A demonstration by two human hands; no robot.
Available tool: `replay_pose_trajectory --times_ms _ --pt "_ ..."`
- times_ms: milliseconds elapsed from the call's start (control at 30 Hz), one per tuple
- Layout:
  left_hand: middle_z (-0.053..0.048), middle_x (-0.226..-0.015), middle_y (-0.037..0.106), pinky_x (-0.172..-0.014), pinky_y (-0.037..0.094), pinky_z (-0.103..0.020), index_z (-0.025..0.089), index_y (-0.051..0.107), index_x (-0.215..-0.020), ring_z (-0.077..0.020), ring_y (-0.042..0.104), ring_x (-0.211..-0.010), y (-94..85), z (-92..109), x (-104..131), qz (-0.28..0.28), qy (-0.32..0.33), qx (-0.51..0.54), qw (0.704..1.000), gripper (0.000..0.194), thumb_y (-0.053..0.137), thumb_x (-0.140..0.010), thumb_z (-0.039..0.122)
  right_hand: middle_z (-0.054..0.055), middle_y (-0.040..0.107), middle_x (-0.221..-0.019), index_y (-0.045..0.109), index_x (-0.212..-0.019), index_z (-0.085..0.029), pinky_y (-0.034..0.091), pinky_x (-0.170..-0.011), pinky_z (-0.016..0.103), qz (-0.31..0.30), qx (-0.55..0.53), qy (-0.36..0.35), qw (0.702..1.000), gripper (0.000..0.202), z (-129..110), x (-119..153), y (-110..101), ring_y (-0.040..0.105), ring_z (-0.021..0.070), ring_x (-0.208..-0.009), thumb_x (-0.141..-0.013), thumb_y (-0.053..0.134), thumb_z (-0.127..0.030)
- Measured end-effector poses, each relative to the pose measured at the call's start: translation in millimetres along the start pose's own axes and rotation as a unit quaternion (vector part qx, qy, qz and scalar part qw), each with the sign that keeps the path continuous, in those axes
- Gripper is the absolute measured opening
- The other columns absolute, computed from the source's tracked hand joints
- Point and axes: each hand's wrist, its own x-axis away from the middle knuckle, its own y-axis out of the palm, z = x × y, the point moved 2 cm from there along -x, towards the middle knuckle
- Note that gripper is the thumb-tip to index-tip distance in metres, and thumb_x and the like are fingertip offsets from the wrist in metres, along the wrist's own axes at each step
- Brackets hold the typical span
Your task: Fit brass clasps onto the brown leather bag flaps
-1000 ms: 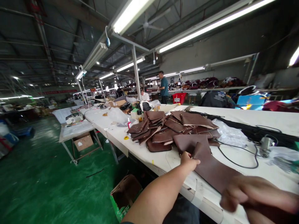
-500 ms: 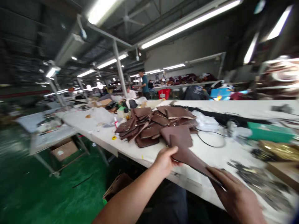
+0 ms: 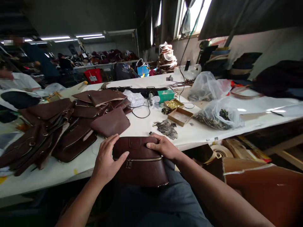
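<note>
A dark brown leather bag panel (image 3: pixel 139 146) with a metal zipper across it rests over my lap, at the table's front edge. My right hand (image 3: pixel 164 146) grips its upper right corner, thumb on the front face and fingers behind. At the panel's left edge my left hand (image 3: pixel 107 160) is open, thumb stretched over the leather and fingers apart from it. Two zipper pulls (image 3: pixel 128 163) hang left of the panel's middle. Just beyond lies a pile of similar brown leather pieces (image 3: pixel 78 126), some with zippers and buckles.
Loose metal parts (image 3: pixel 167 128) lie on the white table (image 3: pixel 142 126) near a small cardboard box (image 3: pixel 180 116), a gold-filled box (image 3: pixel 174 104) and a green box (image 3: pixel 165 95). Plastic bags (image 3: pixel 219 118) stand at right. A large cardboard box (image 3: pixel 262 189) sits below. Two people are at far left.
My view has swung right and down. The leather piece has come back from over the table to my lap, its zippered face showing. My left hand has loosened its hold.
</note>
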Motion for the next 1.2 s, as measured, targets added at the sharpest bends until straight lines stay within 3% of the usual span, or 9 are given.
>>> replay_pose_trajectory --times_ms 67,133,267,367,567,767,867,1033,1200 --pt "-0.014 -0.153 0.062 -0.122 0.044 -0.057 0.023 0.052 -0.151 -0.0361 0.055 -0.144 20.6 -15.3 -10.1 -0.041 0.045 -0.045 0.997 0.064 0.073 -0.095 0.046 0.001 0.076 -0.09 0.074 -0.103 -0.019 0.054 -0.072 0.029 -0.005 0.015 0.011 1.0 0.04 14.1 -16.3 3.0 0.069 0.0188 -0.079 -0.086 0.083 -0.054" --pt "-0.016 -0.149 0.064 -0.119 0.046 -0.058 0.021 0.053 -0.151 -0.038 0.057 -0.14 44.9 -40.7 -15.2 -0.085 0.051 -0.077 0.992 0.065 0.073 -0.095 0.048 0.002 0.078 -0.093 0.075 -0.107 -0.02 0.054 -0.074 0.03 0.007 0.103 0.009 0.995 0.034 23.5 -32.9 7.0 0.071 0.0207 -0.081 -0.09 0.08 -0.049" --pt "-0.017 -0.13 0.072 -0.108 0.054 -0.053 0.016 0.063 -0.137 -0.0371 0.067 -0.121 91.4 -94.3 -8.1 -0.136 0.035 -0.094 0.986 0.054 0.069 -0.097 0.052 0.007 0.08 -0.115 0.077 -0.123 -0.024 0.054 -0.09 0.035 0.094 0.362 -0.046 0.926 0.035 29.0 -54.1 1.5 0.074 0.0247 -0.1 -0.091 0.081 -0.037" --pt "-0.016 -0.127 0.072 -0.108 0.054 -0.049 0.017 0.067 -0.13 -0.0342 0.067 -0.118 110.5 -114.0 3.7 -0.133 0.048 -0.084 0.986 0.046 0.063 -0.101 0.053 0.008 0.078 -0.121 0.078 -0.123 -0.024 0.054 -0.092 0.033 0.157 0.419 -0.076 0.891 0.032 29.7 -52.8 -25.5 0.073 0.0242 -0.106 -0.094 0.078 -0.037" --pt "-0.017 -0.127 0.072 -0.103 0.051 -0.05 0.015 0.063 -0.137 -0.0353 0.065 -0.116 115.6 -113.0 8.6 -0.122 0.091 -0.116 0.982 0.051 0.053 -0.106 0.055 0.003 0.082 -0.098 0.082 -0.099 -0.024 0.053 -0.077 0.028 0.233 0.484 0.044 0.842 0.01 34.7 -34.7 -111.4 0.075 0.0199 -0.085 -0.093 0.076 -0.029" --pt "-0.018 -0.123 0.072 -0.095 0.05 -0.049 0.017 0.065 -0.137 -0.0364 0.065 -0.109 117.5 -111.5 -1.1 -0.109 0.109 -0.144 0.978 0.061 0.051 -0.102 0.064 0.004 0.082 -0.1 0.082 -0.101 -0.022 0.051 -0.076 0.026 0.26 0.54 0.075 0.797 0.016 18.2 -38.2 -156.8 0.074 0.0193 -0.085 -0.097 0.07 -0.032" --pt "-0.017 -0.114 0.072 -0.091 0.051 -0.049 0.02 0.07 -0.13 -0.0348 0.065 -0.101 117.5 -107.1 -7.7 -0.087 0.116 -0.137 0.98 0.054 0.05 -0.102 0.062 0.005 0.081 -0.112 0.082 -0.111 -0.024 0.051 -0.08 0.027 0.253 0.572 0.074 0.776 0.021 4.7 -73.0 -174.9 0.074 0.0208 -0.095 -0.098 0.068 -0.033" --pt "-0.01 -0.094 0.071 -0.083 0.051 -0.044 0.026 0.074 -0.109 -0.0299 0.065 -0.086 118.6 -107.1 -13.7 -0.07 0.111 -0.111 0.985 0.037 0.055 -0.103 0.057 0.01 0.073 -0.137 0.078 -0.127 -0.025 0.05 -0.096 0.033 0.228 0.62 0.088 0.745 0.033 -7.3 -166.7 -209.3 0.066 0.0289 -0.123 -0.097 0.068 -0.032" --pt "-0.007 -0.093 0.072 -0.087 0.053 -0.043 0.023 0.07 -0.1 -0.0273 0.069 -0.087 126.4 -118.0 -10.2 -0.085 0.088 -0.09 0.988 0.038 0.061 -0.102 0.06 0.018 0.075 -0.128 0.082 -0.115 -0.019 0.047 -0.105 0.041 0.195 0.631 0.125 0.741 0.029 -0.6 -230.9 -226.1 0.062 0.0356 -0.128 -0.087 0.072 -0.017"
